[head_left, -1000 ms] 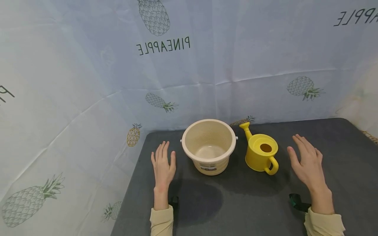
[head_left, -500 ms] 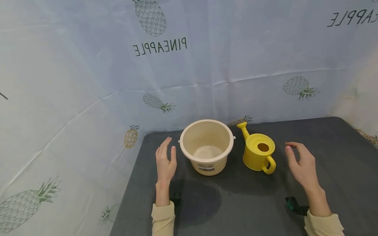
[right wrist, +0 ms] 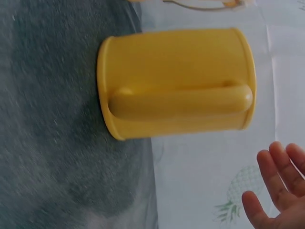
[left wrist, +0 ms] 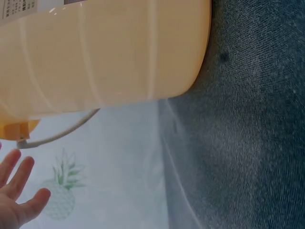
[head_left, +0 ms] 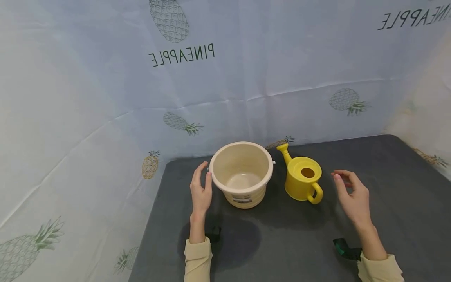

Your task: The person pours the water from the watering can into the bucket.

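Observation:
A cream plastic bucket (head_left: pixel 243 168) stands upright on a dark grey table. My left hand (head_left: pixel 201 192) is at its left side, fingers extended, thumb tip overlapping the rim in the head view; whether it touches I cannot tell. In the left wrist view, spread fingertips (left wrist: pixel 21 179) show near the bucket's thin handle (left wrist: pixel 66 131). Right of the bucket stands a yellow watering can (head_left: pixel 302 178), spout toward the back left, handle toward the front right. My right hand (head_left: pixel 354 197) hovers right of the can, apart from it, fingers loosely bent and holding nothing.
The grey tabletop (head_left: pixel 282 246) runs up to a pale pineapple-print cloth (head_left: pixel 225 78) at the back and left. Dark wrist-worn devices (head_left: pixel 347 249) sit by both forearms. A label (head_left: pixel 242 199) is on the bucket's front.
The left hand has moved right, closer to the bucket's rim. The right hand has moved left and its fingers have bent. The view has turned slightly right; bucket and can stay in place.

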`<state>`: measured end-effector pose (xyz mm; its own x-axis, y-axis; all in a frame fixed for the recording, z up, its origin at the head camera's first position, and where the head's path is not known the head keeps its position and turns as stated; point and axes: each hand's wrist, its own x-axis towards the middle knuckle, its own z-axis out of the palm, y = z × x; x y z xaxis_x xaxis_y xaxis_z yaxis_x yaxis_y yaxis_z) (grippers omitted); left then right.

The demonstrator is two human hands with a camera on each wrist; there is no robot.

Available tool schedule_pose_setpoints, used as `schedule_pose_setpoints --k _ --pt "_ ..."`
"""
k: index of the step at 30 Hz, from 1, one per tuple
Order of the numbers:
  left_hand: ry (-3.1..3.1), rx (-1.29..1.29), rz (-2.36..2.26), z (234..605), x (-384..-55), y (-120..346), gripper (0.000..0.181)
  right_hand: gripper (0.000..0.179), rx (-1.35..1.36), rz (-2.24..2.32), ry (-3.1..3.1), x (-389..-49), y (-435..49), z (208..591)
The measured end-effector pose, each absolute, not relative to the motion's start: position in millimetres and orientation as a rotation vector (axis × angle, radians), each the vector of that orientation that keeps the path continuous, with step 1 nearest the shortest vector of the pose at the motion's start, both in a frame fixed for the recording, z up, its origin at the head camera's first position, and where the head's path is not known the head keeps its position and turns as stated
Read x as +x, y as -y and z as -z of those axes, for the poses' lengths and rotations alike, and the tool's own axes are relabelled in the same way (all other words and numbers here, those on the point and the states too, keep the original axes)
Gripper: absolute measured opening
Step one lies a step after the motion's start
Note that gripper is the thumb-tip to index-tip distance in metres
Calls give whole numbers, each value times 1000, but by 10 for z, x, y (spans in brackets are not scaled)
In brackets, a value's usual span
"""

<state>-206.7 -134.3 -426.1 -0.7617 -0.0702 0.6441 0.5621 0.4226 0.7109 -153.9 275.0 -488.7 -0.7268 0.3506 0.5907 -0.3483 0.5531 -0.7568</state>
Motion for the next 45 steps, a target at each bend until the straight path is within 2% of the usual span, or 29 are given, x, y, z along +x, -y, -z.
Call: schedule_pose_setpoints --k 6,45 --pt "2086 -386 1426 3967 -1886 1247 33 25 -80 -1132 2074 -1774 -2893 5412" --pt "2105 -462 1549 4090 -2027 1232 37 23 -154 -1211 2074 -1561 -2383 5415"
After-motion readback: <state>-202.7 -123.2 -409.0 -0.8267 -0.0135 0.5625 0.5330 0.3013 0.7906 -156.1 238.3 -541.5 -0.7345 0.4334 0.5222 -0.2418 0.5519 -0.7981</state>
